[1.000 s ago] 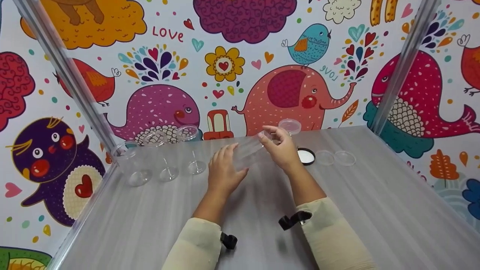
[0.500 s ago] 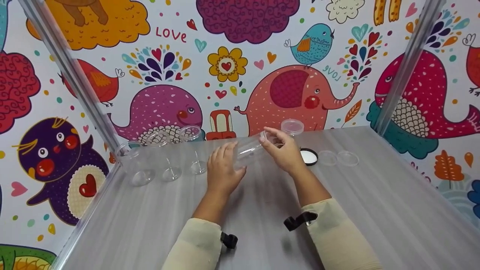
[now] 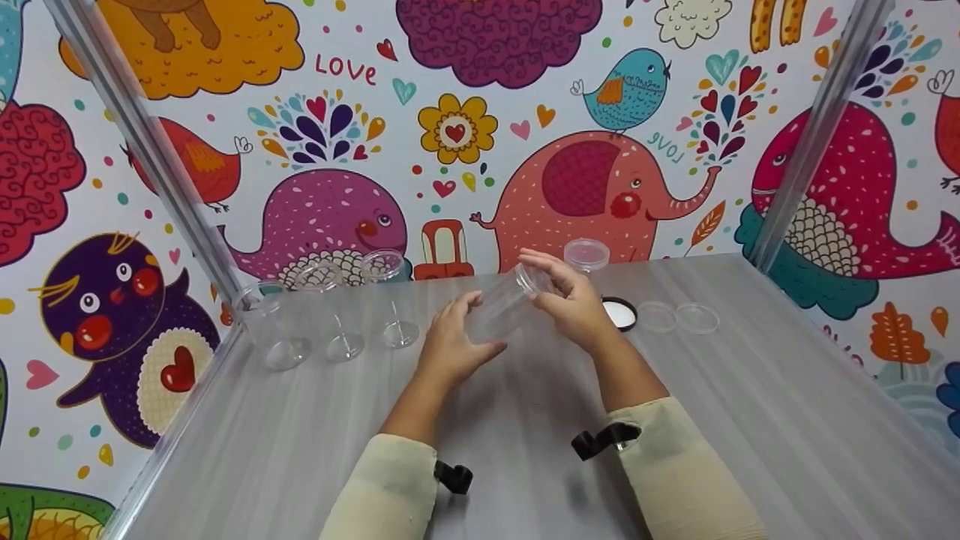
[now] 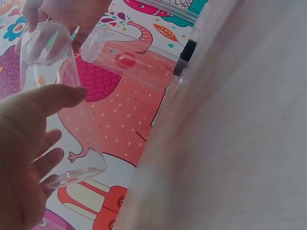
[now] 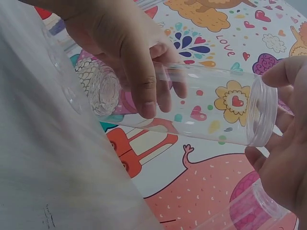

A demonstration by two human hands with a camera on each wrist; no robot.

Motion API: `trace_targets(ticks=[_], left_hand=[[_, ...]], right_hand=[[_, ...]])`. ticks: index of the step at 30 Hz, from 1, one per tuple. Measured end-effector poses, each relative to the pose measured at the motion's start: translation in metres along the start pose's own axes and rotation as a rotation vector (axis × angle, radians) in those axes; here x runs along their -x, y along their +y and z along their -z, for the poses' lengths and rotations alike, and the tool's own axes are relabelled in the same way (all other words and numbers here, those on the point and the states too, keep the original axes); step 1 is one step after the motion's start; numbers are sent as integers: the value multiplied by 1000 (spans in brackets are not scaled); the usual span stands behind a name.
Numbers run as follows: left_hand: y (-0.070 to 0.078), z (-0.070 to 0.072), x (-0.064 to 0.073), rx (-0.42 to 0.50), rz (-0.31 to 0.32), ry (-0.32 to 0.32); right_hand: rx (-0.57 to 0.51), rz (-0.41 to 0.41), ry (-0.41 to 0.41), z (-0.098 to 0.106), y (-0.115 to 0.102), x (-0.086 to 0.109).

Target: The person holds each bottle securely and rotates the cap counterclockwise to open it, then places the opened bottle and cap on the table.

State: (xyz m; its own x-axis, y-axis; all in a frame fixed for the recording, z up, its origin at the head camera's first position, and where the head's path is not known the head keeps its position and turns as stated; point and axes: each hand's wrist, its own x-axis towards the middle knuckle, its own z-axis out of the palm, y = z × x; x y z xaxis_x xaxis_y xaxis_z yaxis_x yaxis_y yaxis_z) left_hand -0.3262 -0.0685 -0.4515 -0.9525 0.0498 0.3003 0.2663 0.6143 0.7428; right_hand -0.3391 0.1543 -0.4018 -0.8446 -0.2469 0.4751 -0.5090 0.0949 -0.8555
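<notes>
Both hands hold a clear plastic jar [image 3: 501,306] above the table, tilted with its rimmed end up to the right. My left hand [image 3: 454,341] grips the lower body, thumb on one side and fingers on the other [image 5: 139,72]. Around the rim at the upper end curl the fingers and thumb of my right hand [image 3: 576,306]. In the right wrist view the jar [image 5: 196,108] looks see-through, the wall pattern showing through it. Past the right hand stands another clear jar [image 3: 586,255], partly hidden by that hand.
Three clear jars, near [image 3: 283,334], middle [image 3: 337,319] and far [image 3: 396,307], stand in a row at the left. A black-rimmed white disc [image 3: 619,313] and two clear rings [image 3: 657,316] lie right of the hands. Patterned walls enclose the grey table [image 3: 750,420].
The jar has turned a little steeper, its rim now plainer between the hands. The right hand's fingers have shifted around the rim. My left hand has kept hold of the body.
</notes>
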Motion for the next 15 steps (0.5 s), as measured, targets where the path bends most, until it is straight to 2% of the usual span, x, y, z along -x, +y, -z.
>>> trace_targets(ticks=[5, 11, 15], left_hand=[[1, -1, 1, 5, 15, 1], [2, -1, 2, 19, 46, 3], [3, -2, 1, 12, 43, -4]], right_hand=[[61, -20, 36, 1, -2, 0], [266, -165, 159, 1, -8, -2], [328, -219, 188, -1, -9, -3]])
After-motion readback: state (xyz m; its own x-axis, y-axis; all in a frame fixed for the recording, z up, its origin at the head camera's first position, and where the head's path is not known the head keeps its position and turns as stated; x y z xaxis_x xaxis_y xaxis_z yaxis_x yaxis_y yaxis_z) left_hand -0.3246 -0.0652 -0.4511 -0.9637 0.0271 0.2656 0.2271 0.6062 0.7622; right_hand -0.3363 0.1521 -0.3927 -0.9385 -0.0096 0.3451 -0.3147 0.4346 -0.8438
